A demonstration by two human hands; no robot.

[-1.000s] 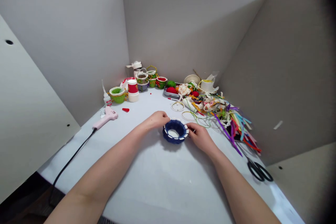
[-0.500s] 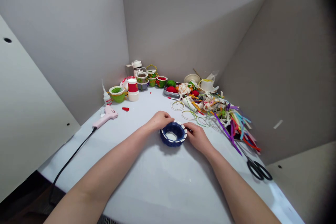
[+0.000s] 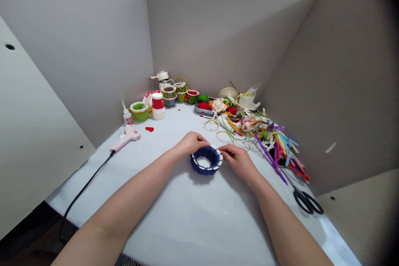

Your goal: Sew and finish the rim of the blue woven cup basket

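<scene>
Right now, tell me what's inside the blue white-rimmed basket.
Inside the blue white-rimmed basket, only a pale round patch shows at the bottom; the near rim covers part of the near inner wall.

One round dark-blue white-rimmed bowl (image 3: 205, 170); one pink plastic glue gun (image 3: 122, 139) left, one pair of black-handled scissors (image 3: 306, 201) right of bowl.

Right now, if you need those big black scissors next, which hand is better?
The right hand, I think: the scissors lie on that side, while the left hand is farther off, at the blue bowl's rim.
</scene>
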